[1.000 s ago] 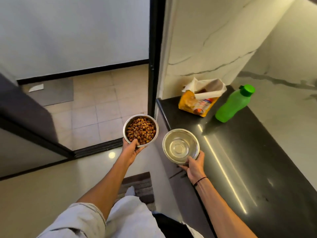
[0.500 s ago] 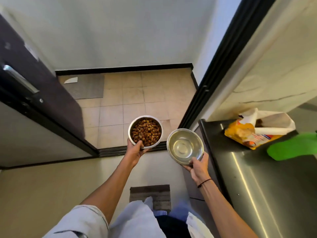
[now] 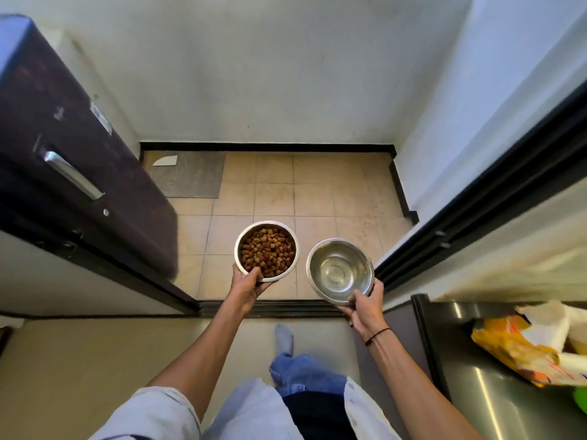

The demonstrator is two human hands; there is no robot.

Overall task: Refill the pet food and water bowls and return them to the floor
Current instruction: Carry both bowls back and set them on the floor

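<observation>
My left hand (image 3: 246, 285) grips the near rim of a steel food bowl (image 3: 266, 250) filled with brown kibble. Beside it, my right hand (image 3: 365, 304) holds a second steel bowl (image 3: 340, 270) by its near edge; clear water shows in its bottom. Both bowls are held level in the air, side by side, above a black door threshold (image 3: 286, 308) and the beige tiled floor (image 3: 317, 198) beyond it.
An open dark door (image 3: 73, 173) with a metal handle stands at the left. A grey mat (image 3: 190, 174) lies on the tiles at the far left. A dark counter (image 3: 495, 389) at the right carries a yellow food bag (image 3: 521, 347) and a green bottle's edge (image 3: 581, 398). White walls enclose the tiled area.
The view has swung left from the counter toward the doorway. Both bowls, still in my hands, have moved away from the counter and now hang over the threshold.
</observation>
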